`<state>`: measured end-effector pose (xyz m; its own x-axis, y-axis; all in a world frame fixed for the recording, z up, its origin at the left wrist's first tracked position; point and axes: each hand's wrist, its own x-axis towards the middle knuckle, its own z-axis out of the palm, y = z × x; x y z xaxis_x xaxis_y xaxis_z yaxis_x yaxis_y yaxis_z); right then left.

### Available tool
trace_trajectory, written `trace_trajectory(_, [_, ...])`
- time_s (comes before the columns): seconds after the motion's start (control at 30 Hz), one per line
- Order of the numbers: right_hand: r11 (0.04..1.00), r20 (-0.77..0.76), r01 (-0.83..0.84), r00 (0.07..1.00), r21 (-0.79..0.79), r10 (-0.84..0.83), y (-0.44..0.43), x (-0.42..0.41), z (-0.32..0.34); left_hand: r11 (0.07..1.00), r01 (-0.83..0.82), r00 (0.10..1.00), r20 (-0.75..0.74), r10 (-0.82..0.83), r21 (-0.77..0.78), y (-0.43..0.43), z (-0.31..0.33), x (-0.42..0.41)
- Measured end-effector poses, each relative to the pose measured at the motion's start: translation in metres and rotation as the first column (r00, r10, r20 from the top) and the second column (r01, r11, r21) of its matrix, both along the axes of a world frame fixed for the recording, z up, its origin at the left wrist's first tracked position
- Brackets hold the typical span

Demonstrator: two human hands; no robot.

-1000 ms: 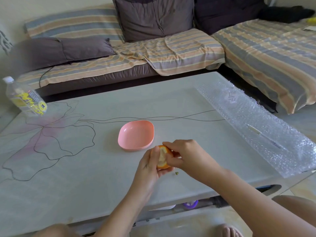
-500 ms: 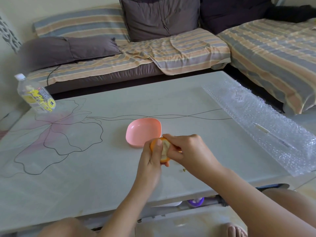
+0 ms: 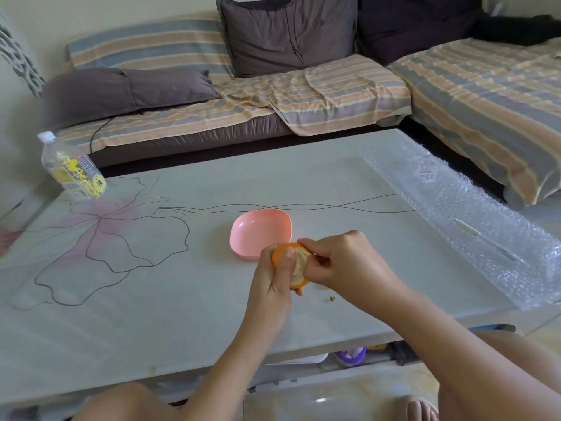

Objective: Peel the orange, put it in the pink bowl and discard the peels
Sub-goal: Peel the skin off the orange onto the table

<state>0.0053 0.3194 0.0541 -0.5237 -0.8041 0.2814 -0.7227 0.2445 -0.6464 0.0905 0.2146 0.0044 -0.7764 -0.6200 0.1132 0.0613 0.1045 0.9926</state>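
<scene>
A small orange (image 3: 296, 262), partly peeled with pale pith showing, is held just above the table in front of me. My left hand (image 3: 273, 281) grips it from the left, thumb across its front. My right hand (image 3: 343, 265) pinches the peel at the orange's right side. The empty pink bowl (image 3: 258, 230) sits on the table just behind and left of the orange. A tiny green stem bit (image 3: 332, 298) lies on the table under my right wrist.
The pale table (image 3: 182, 299) carries a clear plastic bottle (image 3: 71, 168) at its far left corner and a sheet of bubble wrap (image 3: 473, 220) along its right side. A striped sofa (image 3: 303, 92) runs behind and to the right.
The view has shifted slightly, so everything sits further right in frame. Both hands stay on the orange, and a bit more pale pith shows.
</scene>
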Motion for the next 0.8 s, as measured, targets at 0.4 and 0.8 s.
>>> trace_trajectory(0.4, [0.995, 0.16, 0.095, 0.982, 0.035, -0.099, -0.003, -0.004, -0.002, 1.0, 0.01, 0.999, 0.045, -0.008, -0.025, 0.0, -0.004, -0.004])
trace_trajectory(0.8, [0.997, 0.334, 0.076, 0.941, -0.033, -0.06, 0.0, -0.012, 0.0, 1.0, 0.009, 1.0, 0.013, -0.008, -0.017, -0.005, -0.004, -0.006])
